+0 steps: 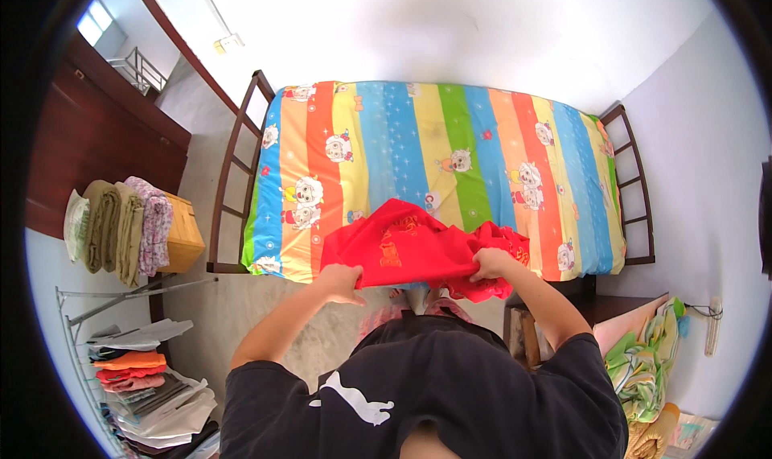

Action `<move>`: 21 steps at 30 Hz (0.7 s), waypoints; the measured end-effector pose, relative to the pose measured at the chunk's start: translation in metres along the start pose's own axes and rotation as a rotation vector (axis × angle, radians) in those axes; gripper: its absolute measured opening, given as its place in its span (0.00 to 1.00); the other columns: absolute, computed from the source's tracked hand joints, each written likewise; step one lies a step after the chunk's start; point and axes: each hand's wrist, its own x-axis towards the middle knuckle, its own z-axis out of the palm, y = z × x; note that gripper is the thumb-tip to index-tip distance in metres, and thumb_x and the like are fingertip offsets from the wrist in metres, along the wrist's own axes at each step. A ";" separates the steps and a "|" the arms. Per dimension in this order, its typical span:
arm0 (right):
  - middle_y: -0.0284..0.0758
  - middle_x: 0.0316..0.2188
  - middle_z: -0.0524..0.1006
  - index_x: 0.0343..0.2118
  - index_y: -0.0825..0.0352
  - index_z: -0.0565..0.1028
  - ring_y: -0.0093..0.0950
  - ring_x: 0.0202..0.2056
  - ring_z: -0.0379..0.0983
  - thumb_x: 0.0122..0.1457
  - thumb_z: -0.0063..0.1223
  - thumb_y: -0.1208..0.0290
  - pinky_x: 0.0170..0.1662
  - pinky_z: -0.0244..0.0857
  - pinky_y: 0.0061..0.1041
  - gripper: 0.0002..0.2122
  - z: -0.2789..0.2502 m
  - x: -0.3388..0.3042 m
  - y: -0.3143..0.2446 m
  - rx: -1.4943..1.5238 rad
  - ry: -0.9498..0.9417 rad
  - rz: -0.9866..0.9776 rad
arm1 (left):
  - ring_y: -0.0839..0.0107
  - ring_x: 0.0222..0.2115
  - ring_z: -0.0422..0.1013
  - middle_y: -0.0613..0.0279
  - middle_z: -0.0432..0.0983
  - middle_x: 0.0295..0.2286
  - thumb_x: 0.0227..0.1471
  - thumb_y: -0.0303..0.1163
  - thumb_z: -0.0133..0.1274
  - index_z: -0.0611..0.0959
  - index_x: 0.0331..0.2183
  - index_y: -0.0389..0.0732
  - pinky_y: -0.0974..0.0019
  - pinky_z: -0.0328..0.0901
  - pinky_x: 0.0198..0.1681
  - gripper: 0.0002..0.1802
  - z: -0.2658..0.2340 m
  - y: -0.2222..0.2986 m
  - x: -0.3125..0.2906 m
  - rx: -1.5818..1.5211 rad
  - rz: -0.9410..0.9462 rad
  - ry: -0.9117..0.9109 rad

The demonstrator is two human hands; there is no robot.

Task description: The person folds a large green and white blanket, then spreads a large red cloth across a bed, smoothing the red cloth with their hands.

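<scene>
A bright red cloth (410,246) with gold patterns stretches between my two hands over the near edge of the bed. It spreads fairly flat on the left and middle but is bunched in folds on the right. At its lower left corner my left hand (341,284) is closed on the edge. My right hand (492,266) grips the gathered part on the right. Whether the cloth is a garment or a cover, I cannot tell. Beneath it, the bed sheet (410,137) has wide coloured stripes and cartoon sheep.
Dark metal bed ends (233,169) stand left and right. Folded blankets (112,226) sit near a wooden box (185,232) at left, above a metal rack (74,322) with folded clothes (133,370). A dark cabinet (627,310) and a green-yellow fabric bundle (643,366) are at right.
</scene>
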 end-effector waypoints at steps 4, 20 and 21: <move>0.40 0.33 0.77 0.31 0.59 0.78 0.39 0.38 0.74 0.38 0.63 0.58 0.40 0.68 0.36 0.17 -0.012 0.037 0.007 -0.107 0.016 0.006 | 0.53 0.34 0.73 0.50 0.76 0.30 0.47 0.42 0.50 0.79 0.33 0.42 0.54 0.67 0.37 0.15 0.014 -0.027 0.046 0.142 -0.250 -0.093; 0.31 0.24 0.76 0.36 0.63 0.70 0.20 0.24 0.73 0.42 0.67 0.64 0.29 0.67 0.22 0.19 -0.360 -0.126 -0.025 0.355 2.316 -0.315 | 0.68 0.27 0.74 0.58 0.76 0.28 0.40 0.16 0.49 0.76 0.31 0.36 0.66 0.67 0.32 0.11 -0.342 0.062 -0.033 -0.214 0.296 2.246; 0.32 0.25 0.77 0.37 0.64 0.70 0.21 0.25 0.74 0.41 0.68 0.62 0.30 0.67 0.22 0.22 -0.344 -0.121 -0.013 0.353 2.228 -0.289 | 0.69 0.27 0.73 0.59 0.76 0.28 0.43 0.18 0.49 0.76 0.31 0.35 0.66 0.67 0.33 0.09 -0.332 0.048 -0.036 -0.512 0.396 2.303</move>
